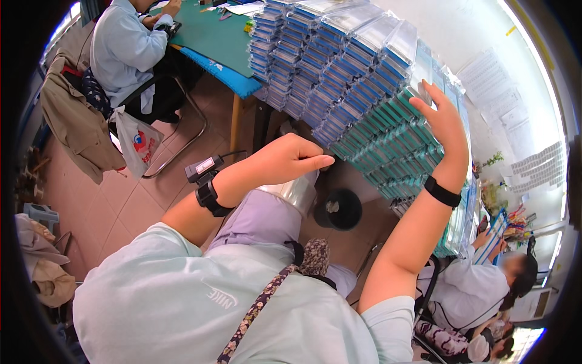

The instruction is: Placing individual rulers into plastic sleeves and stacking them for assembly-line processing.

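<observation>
My left hand (292, 159) is closed above my lap, its thumb laid along the curled fingers; whatever they may hold is hidden beneath them. Under that wrist, a shiny clear plastic packet (294, 192) shows over my purple trousers. Over the right part of the stacks, my right hand (445, 118) is raised with thumb and forefinger apart and nothing visible between them. Closest to it are piled flat packages with green edges (388, 155), wrapped in clear plastic. I cannot tell whether the fingertips touch the pile. Blue-edged packages (357, 76) stand in tall rows alongside.
A dark bin (338, 209) stands on the tiled floor before my knees. A green-topped table (218, 36) lies ahead, with a seated co-worker (124, 54) at its left. A white plastic bag (136, 142) hangs from that chair. Another person (470, 285) sits at the right.
</observation>
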